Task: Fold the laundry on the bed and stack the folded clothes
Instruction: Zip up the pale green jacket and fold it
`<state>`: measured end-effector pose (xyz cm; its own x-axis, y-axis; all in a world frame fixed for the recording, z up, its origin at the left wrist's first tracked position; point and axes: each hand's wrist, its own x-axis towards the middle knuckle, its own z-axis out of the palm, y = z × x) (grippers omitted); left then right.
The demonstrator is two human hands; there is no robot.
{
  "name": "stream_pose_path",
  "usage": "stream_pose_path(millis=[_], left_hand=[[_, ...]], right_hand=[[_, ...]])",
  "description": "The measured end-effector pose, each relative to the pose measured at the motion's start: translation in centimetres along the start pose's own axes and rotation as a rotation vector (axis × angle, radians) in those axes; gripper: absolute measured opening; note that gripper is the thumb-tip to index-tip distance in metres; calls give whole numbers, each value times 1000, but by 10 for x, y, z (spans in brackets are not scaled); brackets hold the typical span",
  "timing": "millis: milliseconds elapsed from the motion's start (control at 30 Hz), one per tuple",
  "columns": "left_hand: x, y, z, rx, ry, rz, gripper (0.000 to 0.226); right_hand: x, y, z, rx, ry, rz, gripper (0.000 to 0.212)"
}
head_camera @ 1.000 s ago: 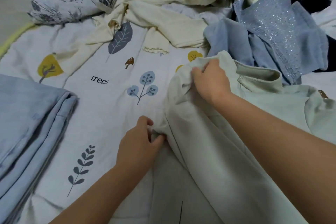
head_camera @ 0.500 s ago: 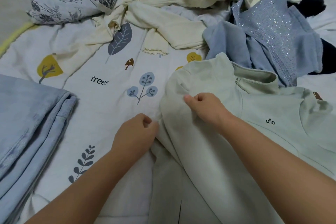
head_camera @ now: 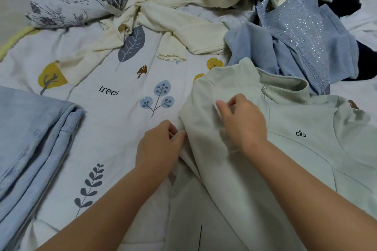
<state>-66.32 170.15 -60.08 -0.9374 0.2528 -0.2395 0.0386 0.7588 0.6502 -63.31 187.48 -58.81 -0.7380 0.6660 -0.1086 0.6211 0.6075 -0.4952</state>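
A pale green zip-neck sweatshirt (head_camera: 302,153) with a small black logo lies spread on the bed at the right, collar away from me. My left hand (head_camera: 161,146) pinches the fabric at its left edge, near the underarm seam. My right hand (head_camera: 242,122) pinches a small fold of cloth on the left shoulder, just left of the zip. On the far left lies a folded light blue garment (head_camera: 34,138).
The bed sheet (head_camera: 114,120) is white with printed leaves and trees. Unfolded laundry is piled along the back: a floral grey piece (head_camera: 69,0), cream knitwear (head_camera: 183,6), a sparkly blue garment (head_camera: 302,32) and something dark (head_camera: 346,0) at the far right.
My right hand has moved from the collar corner down to the shoulder area. The sweatshirt front has been spread out, so its logo now shows. My left hand keeps its pinch at the edge.
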Motion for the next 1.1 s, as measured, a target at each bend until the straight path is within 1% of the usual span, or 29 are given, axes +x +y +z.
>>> stream_pose_path(millis=[67,133,167,200,267,333,400,467,567,633,700,767,800,867,933,1000,1067,1100], left_hand=[[-3,1,0,11,36,54,24],[-5,0,0,17,56,68,28],[-5,-2,-1,21,67,57,30],[-4,-3,-3,20,81,36,32],[0,-9,-6,-17,98,-26,33],[4,-11,-6,-26,63,-64,31],[5,-11,-5,19,14,-77,26],[3,-11,-6,12,14,-73,20],[-7,-8,-9,-18,121,12,19],[-17,-8,-10,8,160,69,23],[-30,-8,-5,56,74,65,22],[-41,-7,3,71,-44,20,16],[-45,-8,7,72,-65,-1,18],[-45,-7,12,72,-38,-26,19],[-41,-8,13,99,11,-41,19],[-40,-14,11,70,56,-89,23],[-43,-23,7,-4,111,-153,19],[-45,-27,5,-17,128,-178,16]], right_hand=[[10,-14,8,16,-88,-38,38],[23,-25,18,-55,-187,-90,30],[32,-27,18,-83,-169,-90,27],[42,-25,16,-84,-110,-58,25],[61,-16,5,-52,-13,51,23],[65,-4,-1,-73,-7,93,21],[54,2,-2,-43,-11,66,21],[31,6,-7,10,20,-8,19],[-11,27,-24,16,54,-140,14],[-40,44,-35,-37,19,-164,14],[-65,60,-39,-103,-56,-139,16],[-83,72,-38,-216,-145,-108,28],[-89,77,-35,-261,-182,-100,29],[-92,83,-31,-324,-216,-114,17],[-89,88,-29,-353,-228,-112,16],[-82,96,-32,-369,-166,-78,22],[-73,107,-43,-357,-19,-7,21],[-69,113,-48,-333,28,32,21]])
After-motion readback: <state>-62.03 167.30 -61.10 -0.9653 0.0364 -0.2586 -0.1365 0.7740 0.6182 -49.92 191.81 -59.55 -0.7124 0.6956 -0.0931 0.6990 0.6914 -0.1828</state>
